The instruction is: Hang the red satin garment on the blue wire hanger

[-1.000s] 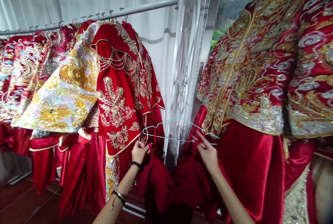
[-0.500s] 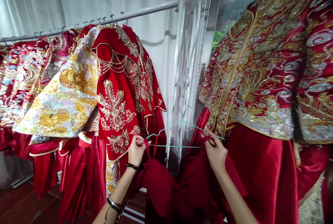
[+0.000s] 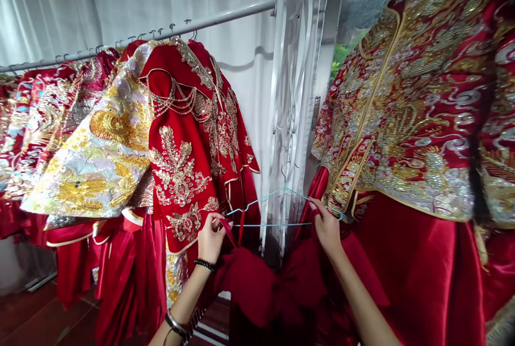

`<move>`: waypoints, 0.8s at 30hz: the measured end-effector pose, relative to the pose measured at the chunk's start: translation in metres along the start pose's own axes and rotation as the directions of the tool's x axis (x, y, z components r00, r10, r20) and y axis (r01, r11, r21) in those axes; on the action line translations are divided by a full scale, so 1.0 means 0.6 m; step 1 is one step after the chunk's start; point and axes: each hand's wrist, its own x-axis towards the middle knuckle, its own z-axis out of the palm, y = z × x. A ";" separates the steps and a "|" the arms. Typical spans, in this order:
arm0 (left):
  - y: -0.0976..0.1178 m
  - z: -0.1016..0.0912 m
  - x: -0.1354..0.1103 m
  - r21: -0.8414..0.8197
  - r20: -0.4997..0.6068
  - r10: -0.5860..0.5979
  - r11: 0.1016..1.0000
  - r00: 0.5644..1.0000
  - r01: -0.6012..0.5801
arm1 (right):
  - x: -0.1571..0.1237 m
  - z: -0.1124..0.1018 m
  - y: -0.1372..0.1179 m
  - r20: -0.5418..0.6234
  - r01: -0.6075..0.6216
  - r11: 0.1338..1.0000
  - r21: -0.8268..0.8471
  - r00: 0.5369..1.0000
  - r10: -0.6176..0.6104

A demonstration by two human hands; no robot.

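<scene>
A thin light-blue clothes hanger (image 3: 262, 225) with a metal hook is held up in front of me, its hook caught on nothing that I can make out. Below it hangs a dark red strapped garment (image 3: 257, 287). My left hand (image 3: 211, 238) is closed, pinching one of the garment's straps (image 3: 229, 232) by the hanger's left end. At the opposite end, my right hand (image 3: 326, 228) has its fingers closed on the hanger's sloping arm. Whether it also grips the other strap is hidden.
Embroidered red and gold jackets (image 3: 181, 169) hang along a metal rail (image 3: 237, 13) on the left. A large beaded jacket (image 3: 398, 120) over a red satin skirt (image 3: 418, 271) stands close on the right. A white truss post (image 3: 287, 104) rises between them.
My right hand has shifted slightly left and up along the hanger, and the strap beside it no longer shows. My left hand stays on its strap. The view has turned a little.
</scene>
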 end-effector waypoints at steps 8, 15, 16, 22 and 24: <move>0.003 -0.032 -0.002 -0.024 -0.099 -0.002 1.000 0.995 0.000 | 0.005 0.009 -0.001 0.029 -0.030 0.998 -0.048 0.999 0.031; 0.058 -0.029 0.021 0.026 0.047 0.098 0.995 0.994 -0.100 | -0.012 0.019 -0.016 0.090 -0.078 0.997 0.015 0.993 0.076; 0.069 -0.025 0.027 0.051 0.101 0.131 0.989 0.986 -0.136 | -0.014 0.020 -0.019 0.092 -0.084 0.996 0.020 0.992 0.082; 0.108 -0.001 0.066 0.170 0.426 0.153 0.954 0.892 -0.245 | -0.022 0.014 -0.038 0.085 -0.120 0.991 0.060 0.990 0.115; 0.110 0.000 0.075 0.232 0.487 0.144 0.929 0.861 -0.287 | -0.022 0.012 -0.039 0.081 -0.116 0.992 0.053 0.990 0.112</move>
